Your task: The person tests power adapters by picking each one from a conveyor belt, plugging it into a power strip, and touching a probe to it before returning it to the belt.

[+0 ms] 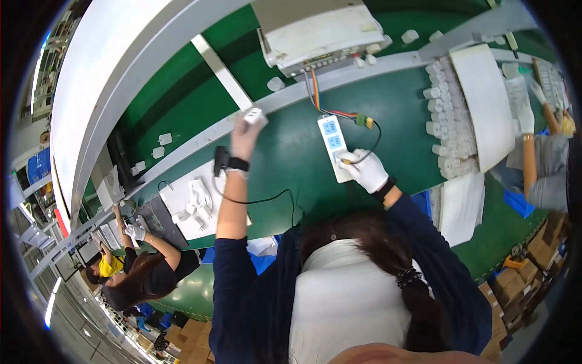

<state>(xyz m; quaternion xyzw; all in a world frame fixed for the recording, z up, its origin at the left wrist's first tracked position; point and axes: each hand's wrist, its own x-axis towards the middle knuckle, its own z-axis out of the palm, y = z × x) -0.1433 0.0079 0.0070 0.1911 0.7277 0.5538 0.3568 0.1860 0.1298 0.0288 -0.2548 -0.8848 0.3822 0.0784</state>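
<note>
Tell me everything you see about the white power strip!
The power strip is a long, slim white bar, plastic-looking, with pale blue square sockets in a row. It lies face up, slightly slanted, on the green tabletop. The gloved right hand covers part of its nearer half; whether it presses down, I can't tell.

The left arm (233,209) reaches forward, left grip (244,137) curled — right arm (424,233) bent, right grip (368,173) pinched.

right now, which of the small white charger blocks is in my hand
The charger block with dark slots in its face, held by your left hand; similar white blocks behind the grey rail lie untouched.
</note>
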